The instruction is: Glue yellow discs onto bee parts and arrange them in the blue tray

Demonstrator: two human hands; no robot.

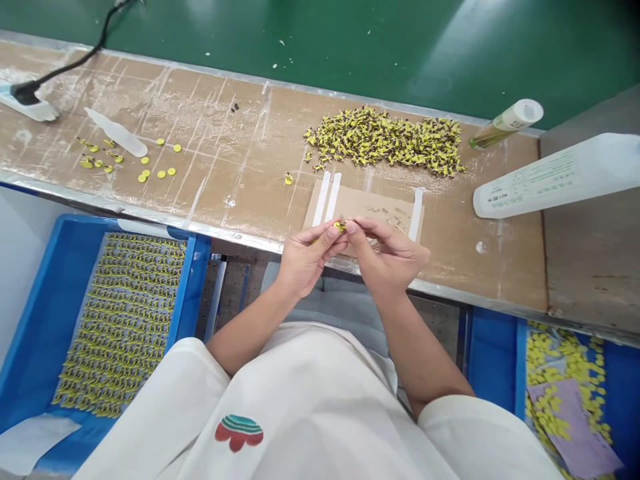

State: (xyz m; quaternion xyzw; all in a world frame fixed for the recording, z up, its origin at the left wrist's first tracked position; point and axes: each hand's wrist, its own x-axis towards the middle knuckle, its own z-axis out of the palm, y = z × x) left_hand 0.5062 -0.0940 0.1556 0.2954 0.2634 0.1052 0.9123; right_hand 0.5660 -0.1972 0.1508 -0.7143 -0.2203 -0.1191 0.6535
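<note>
Close together over the table's front edge, my left hand (310, 257) and my right hand (385, 253) both pinch a small yellow-and-dark piece (341, 227) between thumb and fingertips. Fingers cover most of it, so its exact shape is hidden. Just beyond the hands lies a cardboard sheet (370, 207) with white strips across it and dark smudges. A heap of small yellow-and-dark pieces (385, 140) is piled behind that sheet. One yellow disc with a dark part on top (289, 179) stands alone to the left of it.
Yellow discs (161, 174) and a white pointed bottle (117, 135) lie on the left. A large white bottle (555, 177) and a clear tube (507, 123) are at right. Blue bins hold rows of finished-looking pieces (125, 313) and loose yellow discs (555, 413). A power strip (30, 103) lies far left.
</note>
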